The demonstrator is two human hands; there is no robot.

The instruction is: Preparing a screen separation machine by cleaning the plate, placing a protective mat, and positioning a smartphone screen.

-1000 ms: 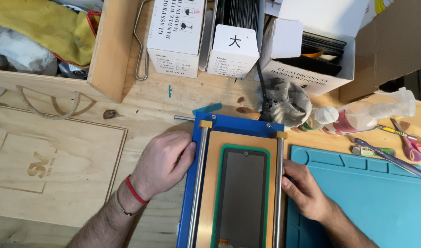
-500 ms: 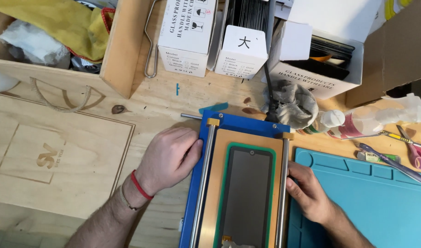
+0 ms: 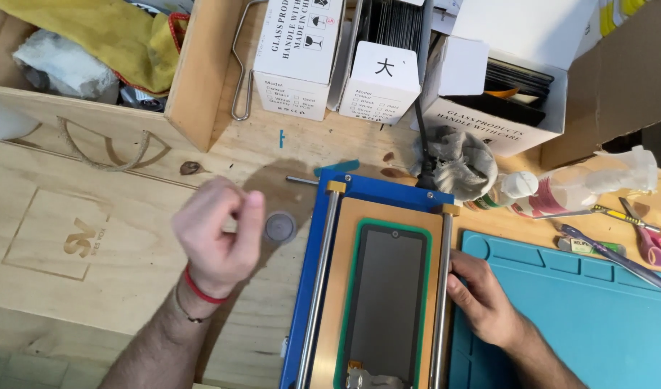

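Note:
A blue fixture (image 3: pixel 306 288) with two metal rails lies on the wooden table. Its tan plate carries a green-edged mould holding a dark phone screen (image 3: pixel 384 302). My left hand (image 3: pixel 215 234) hovers to the left of the fixture, raised off it, fingers curled shut with nothing visible in them. A small round grey disc (image 3: pixel 280 227) lies on the table between that hand and the fixture. My right hand (image 3: pixel 481 295) rests on the blue mat with its fingertips against the right rail (image 3: pixel 440 302), gripping nothing.
A blue silicone mat (image 3: pixel 590 317) lies right of the fixture. Behind it are a grey rag (image 3: pixel 456 162), a plastic bottle (image 3: pixel 561 191), scissors (image 3: pixel 651 241) and tweezers. White boxes (image 3: pixel 294 57) and a wooden tray holding a yellow cloth (image 3: pixel 107 32) line the back.
My left hand has lifted off the fixture's left rail, moved left and closed into a loose fist. The round disc is now uncovered. The right hand stays put.

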